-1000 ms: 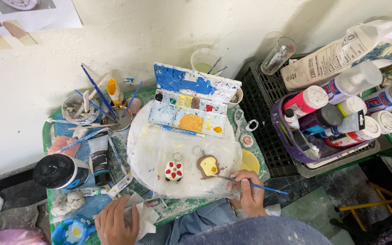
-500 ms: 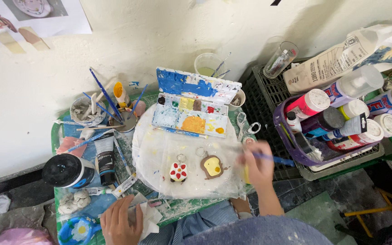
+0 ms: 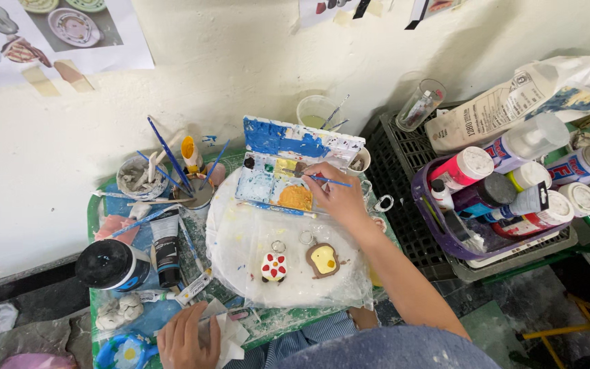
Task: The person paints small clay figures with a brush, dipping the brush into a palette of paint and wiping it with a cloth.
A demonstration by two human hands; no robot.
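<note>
My right hand (image 3: 337, 197) holds a thin blue-handled paintbrush (image 3: 328, 180), its tip over the wells of an open paint palette box (image 3: 276, 179) with a blue-smeared lid. My left hand (image 3: 184, 336) rests on crumpled white tissue (image 3: 221, 333) at the near edge of the green tray (image 3: 94, 217). On a plastic-covered white round plate (image 3: 240, 239) lie two small painted charms: a red-and-white strawberry cake (image 3: 274, 266) and a brown toast with a yellow centre (image 3: 322, 259).
A cup of brushes (image 3: 187, 183), a black-lidded jar (image 3: 109, 264), a paint tube (image 3: 166, 246) and clay bits sit at left. Water cup (image 3: 315, 112) stands behind the palette. At right, a purple basket (image 3: 438, 225) of paint bottles sits on a black crate (image 3: 404, 178).
My right hand moved with the brush from beside the plate's right edge up to the palette box. The left hand stayed on the tissue.
</note>
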